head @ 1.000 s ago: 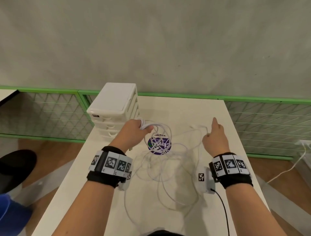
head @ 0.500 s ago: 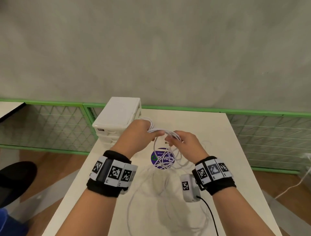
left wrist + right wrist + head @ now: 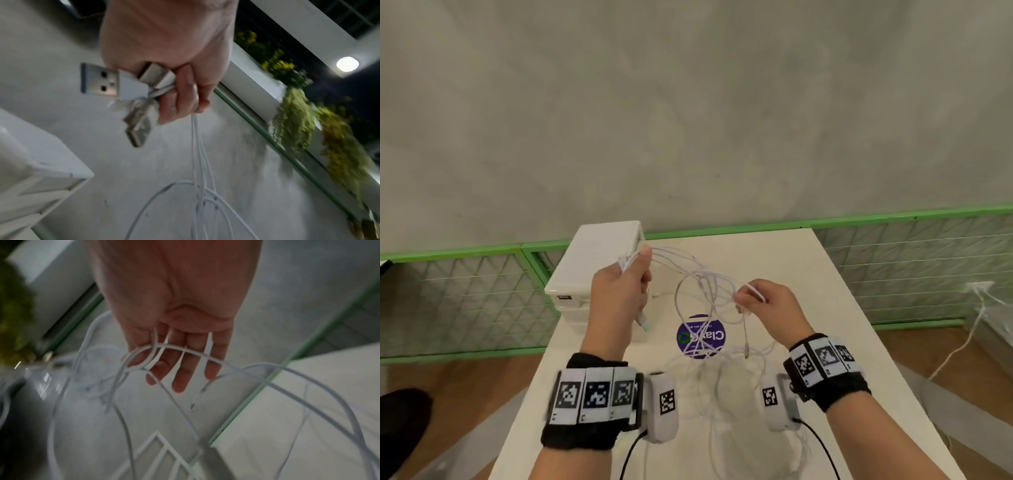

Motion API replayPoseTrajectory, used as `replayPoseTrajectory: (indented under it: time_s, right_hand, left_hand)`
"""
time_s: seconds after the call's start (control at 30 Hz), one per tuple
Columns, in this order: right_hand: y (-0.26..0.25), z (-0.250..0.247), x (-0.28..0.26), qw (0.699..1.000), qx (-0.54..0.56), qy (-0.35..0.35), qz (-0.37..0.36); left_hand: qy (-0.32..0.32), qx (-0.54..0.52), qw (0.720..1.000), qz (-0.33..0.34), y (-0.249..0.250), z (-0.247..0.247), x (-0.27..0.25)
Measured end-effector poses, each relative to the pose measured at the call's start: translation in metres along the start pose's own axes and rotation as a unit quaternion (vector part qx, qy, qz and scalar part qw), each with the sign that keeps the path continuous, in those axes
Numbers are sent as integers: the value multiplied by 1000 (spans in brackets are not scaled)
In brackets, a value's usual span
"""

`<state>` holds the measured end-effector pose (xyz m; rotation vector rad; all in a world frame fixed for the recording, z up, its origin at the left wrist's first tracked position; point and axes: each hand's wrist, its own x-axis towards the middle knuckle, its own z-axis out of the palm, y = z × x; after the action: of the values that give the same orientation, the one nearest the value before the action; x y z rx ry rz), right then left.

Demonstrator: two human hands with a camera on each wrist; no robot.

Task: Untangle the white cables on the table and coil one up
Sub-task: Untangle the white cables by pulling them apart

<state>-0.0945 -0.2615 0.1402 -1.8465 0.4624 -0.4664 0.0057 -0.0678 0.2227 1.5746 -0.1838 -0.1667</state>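
Observation:
Several tangled white cables [image 3: 705,284] stretch between my two raised hands and trail down to a loose heap [image 3: 722,380] on the white table [image 3: 842,308]. My left hand [image 3: 635,274] grips a bunch of cable ends in its fist. The left wrist view shows that hand [image 3: 174,91] closed round USB plugs [image 3: 107,82], with strands [image 3: 197,162] hanging below. One plug [image 3: 642,322] dangles under the fist. My right hand [image 3: 748,298] pinches one white strand [image 3: 755,293] off to the right; in the right wrist view the cable [image 3: 180,350] crosses the fingers [image 3: 180,378].
A white drawer unit [image 3: 599,260] stands at the table's back left, right behind my left hand. A round purple sticker [image 3: 700,337] lies under the hanging loops. A green-framed mesh fence [image 3: 893,260] runs behind the table. Another white cord [image 3: 976,308] trails over the floor on the right.
My right hand came over to the left hand, took a strand, and has now drawn it away to the right. Both hands have risen, lifting the loops off the table.

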Motion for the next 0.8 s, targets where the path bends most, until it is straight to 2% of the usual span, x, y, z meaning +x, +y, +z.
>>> replayPoseTrajectory:
  time_s: [0.1,0.17,0.3,0.43,0.53,0.67,0.8]
  right_hand:
    - [-11,-10,-8,994,110,-3,21]
    - [-21,-13,-12,992,124,3,22]
    - [-33,-17,-14,988,149,34,11]
    - [-44,-13,-20,989,146,20,-28]
    - [-46,-9,-23,988,147,14,-54]
    - [-42,-12,-22,989,134,30,-48]
    - [-31,-16,-18,991,118,62,-20]
  left_hand:
    - [-13,19,1000,-3,-3,-2,4]
    - [-22,68,997,4,-8,3,1]
    - [-58,76,995,-18,-18,19,-9]
    - [-116,111,986,-38,-20,35,-16]
    - [-162,99,981,-48,-25,44,-22]
    - [-154,54,984,-69,-24,44,-24]
    - [-166,29,984,-58,-24,41,-21]
